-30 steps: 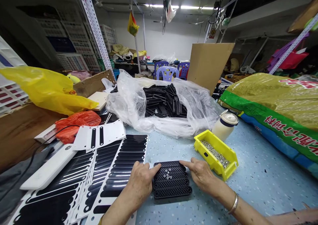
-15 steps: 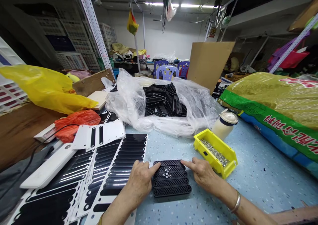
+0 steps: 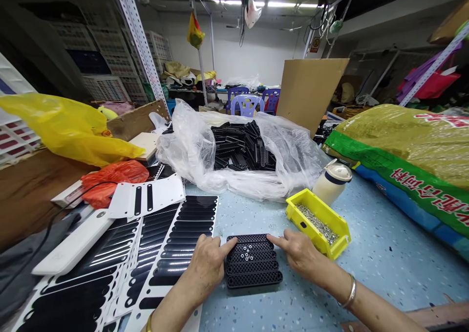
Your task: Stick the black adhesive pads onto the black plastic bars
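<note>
Several black plastic strips with a lattice pattern [image 3: 252,267] lie side by side as a block on the table. A few small silvery ring-shaped pieces [image 3: 246,254], like nuts, rest loose on them. My left hand [image 3: 207,262] has one digit stretched to the left end of the farthest strip, its other fingers curled. At that strip's right end is the outstretched index finger of my right hand [image 3: 301,250], the rest of it loosely bent. Neither hand grips anything I can see. Right of the block stands a yellow bin [image 3: 339,246] of small metal pieces [image 3: 317,223].
Behind the strips, a clear plastic bag [image 3: 234,185] lies open around a heap of black parts [image 3: 238,146]. Sheets of black stickers [image 3: 194,224] cover the left side. A cream bottle [image 3: 331,183] stands behind the bin, and a large green-yellow sack [image 3: 403,141] lies at right.
Both hands stay at the two ends of the farthest strip. The view has shifted very slightly; otherwise nothing has visibly moved.
</note>
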The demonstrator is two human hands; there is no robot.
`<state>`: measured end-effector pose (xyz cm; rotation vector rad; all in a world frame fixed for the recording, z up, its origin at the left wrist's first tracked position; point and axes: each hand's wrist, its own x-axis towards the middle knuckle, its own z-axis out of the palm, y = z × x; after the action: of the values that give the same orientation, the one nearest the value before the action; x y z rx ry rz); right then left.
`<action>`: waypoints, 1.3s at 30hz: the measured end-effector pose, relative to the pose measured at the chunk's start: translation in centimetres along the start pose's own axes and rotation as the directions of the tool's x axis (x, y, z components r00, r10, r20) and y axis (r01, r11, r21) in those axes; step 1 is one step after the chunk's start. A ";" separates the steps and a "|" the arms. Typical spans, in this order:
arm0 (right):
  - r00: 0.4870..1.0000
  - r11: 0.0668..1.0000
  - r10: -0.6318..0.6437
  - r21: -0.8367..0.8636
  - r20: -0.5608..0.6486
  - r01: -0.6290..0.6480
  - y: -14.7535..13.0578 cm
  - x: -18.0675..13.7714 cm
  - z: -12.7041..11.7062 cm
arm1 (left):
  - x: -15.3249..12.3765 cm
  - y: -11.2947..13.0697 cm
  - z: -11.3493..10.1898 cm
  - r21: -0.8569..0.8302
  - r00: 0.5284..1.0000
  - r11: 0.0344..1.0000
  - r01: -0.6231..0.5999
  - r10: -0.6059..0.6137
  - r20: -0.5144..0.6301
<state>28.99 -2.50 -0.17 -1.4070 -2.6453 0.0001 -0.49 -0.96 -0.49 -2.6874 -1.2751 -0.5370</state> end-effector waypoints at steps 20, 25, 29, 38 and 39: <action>0.974 0.851 0.207 0.473 0.095 -0.227 -0.8 0.7 -1.4 | 0.3 0.2 -0.4 -0.020 1.000 1.000 0.016 -0.015 0.020; 0.988 0.857 0.155 0.498 -0.004 -0.133 -0.2 -0.2 0.4 | 0.2 0.3 -0.5 -0.032 0.999 0.999 0.023 -0.023 0.028; 0.994 0.947 0.048 0.320 -0.100 -0.013 0.1 -0.8 1.5 | 0.2 0.3 -0.5 -0.029 0.999 0.999 0.016 -0.015 0.033; 0.980 0.813 0.201 0.556 0.007 -0.171 -0.6 0.5 -0.3 | 0.3 0.2 -0.4 -0.029 1.000 0.999 0.013 -0.012 0.024; 0.979 0.803 0.205 0.571 0.007 -0.172 -0.7 0.8 -0.3 | 0.3 0.2 -0.4 -0.029 1.000 0.999 0.013 -0.012 0.027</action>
<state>28.07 -2.25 0.30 -1.4020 -2.1625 0.7045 -0.30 -1.01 0.01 -2.7216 -1.3020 -0.5270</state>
